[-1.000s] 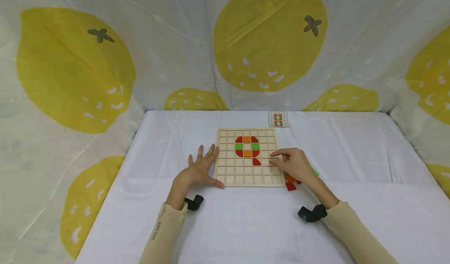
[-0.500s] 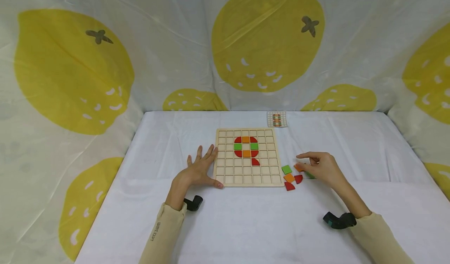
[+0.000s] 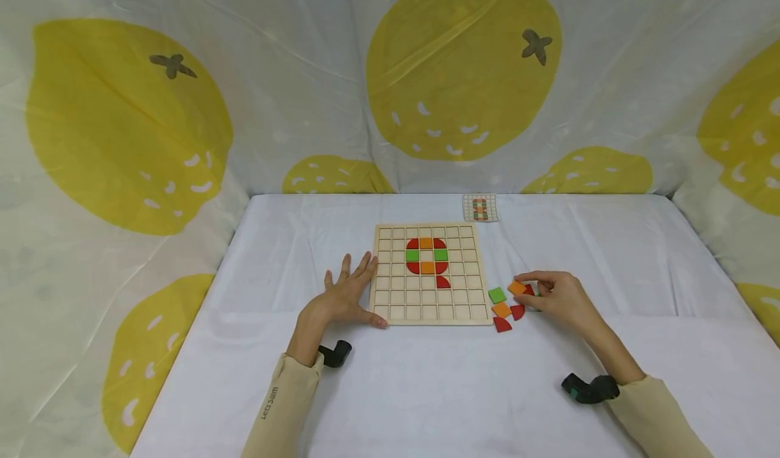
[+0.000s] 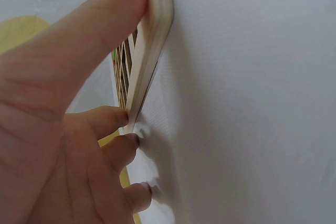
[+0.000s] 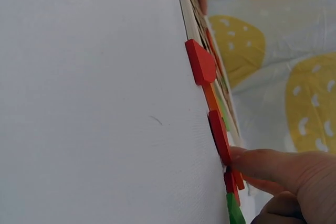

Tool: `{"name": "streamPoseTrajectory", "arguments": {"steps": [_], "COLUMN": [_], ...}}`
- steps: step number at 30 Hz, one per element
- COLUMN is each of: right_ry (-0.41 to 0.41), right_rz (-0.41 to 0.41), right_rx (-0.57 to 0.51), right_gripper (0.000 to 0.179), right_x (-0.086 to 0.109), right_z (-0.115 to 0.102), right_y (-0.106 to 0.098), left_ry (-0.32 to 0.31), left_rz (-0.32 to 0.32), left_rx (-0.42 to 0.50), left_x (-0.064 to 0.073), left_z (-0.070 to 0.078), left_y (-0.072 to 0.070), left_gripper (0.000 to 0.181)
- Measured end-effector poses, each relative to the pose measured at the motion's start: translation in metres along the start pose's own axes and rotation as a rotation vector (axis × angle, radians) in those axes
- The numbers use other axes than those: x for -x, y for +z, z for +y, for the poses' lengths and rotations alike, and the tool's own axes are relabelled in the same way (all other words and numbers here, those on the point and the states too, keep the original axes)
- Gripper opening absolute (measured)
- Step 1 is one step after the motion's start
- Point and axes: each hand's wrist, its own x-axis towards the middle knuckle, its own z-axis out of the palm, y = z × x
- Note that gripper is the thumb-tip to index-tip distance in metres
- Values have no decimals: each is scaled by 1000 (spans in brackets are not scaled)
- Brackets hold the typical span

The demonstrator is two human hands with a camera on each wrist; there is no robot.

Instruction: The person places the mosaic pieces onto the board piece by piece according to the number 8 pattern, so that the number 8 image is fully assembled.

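Note:
My left hand (image 3: 344, 300) lies spread at the left side of the wooden grid board (image 3: 398, 297), fingertips and thumb on its edge. On the board, red quarter-round, orange and green square tiles form a ring, with one red quarter-round tile (image 3: 443, 282) below it. To the right of the board, my right hand (image 3: 562, 297) pinches an orange square tile (image 3: 516, 288) between thumb and index finger. In the right wrist view the thumb (image 5: 262, 162) sits right at the loose tiles. A red tile (image 3: 528, 289) and a green one are partly hidden by the hand.
Next to the board's lower right corner lie a green square tile (image 3: 497, 295), another orange square tile (image 3: 502, 310) and red quarter-round tiles (image 3: 502, 324). A small pattern card (image 3: 480, 208) rests behind the board. A lemon-print cloth (image 3: 329, 106) hangs behind the white table.
My right hand has moved from over the board's right side to the loose tiles, and its thumb and index finger have closed on an orange tile. The left hand stays at the board.

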Motion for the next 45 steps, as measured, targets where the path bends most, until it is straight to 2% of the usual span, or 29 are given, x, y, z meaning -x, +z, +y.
{"name": "streamPoseTrajectory", "arguments": {"steps": [9,11,16,18,23,32,39,45], "right_ry": [38,31,15,28,48,2,1,-3], "right_rz": [15,15,10,7,13,10,-5,9], "right_rx": [7,1,-26,-25,-21,-40,-36,-52], "right_gripper": [40,38,39,39,39,36,35,34], "right_x": [-4,-5,-6,-6,-6,-13,-15,-14], "right_z": [0,1,1,1,2,3,2,1], "right_y": [-1,-1,0,-1,-1,3,4,3], "left_ry": [-8,-14,-18,-16,-4,9,1,-5], "left_rz": [-3,-8,-10,-6,11,13,8,8], "left_rx": [9,3,-15,-19,-22,10,8,-9], "left_x": [3,6,4,0,0,4,7,0], "left_z": [6,12,9,3,4,8,10,1], "left_y": [-1,-5,-5,-1,-1,-4,-5,0], "left_gripper": [144,143,145,146,145,143,145,148]}}
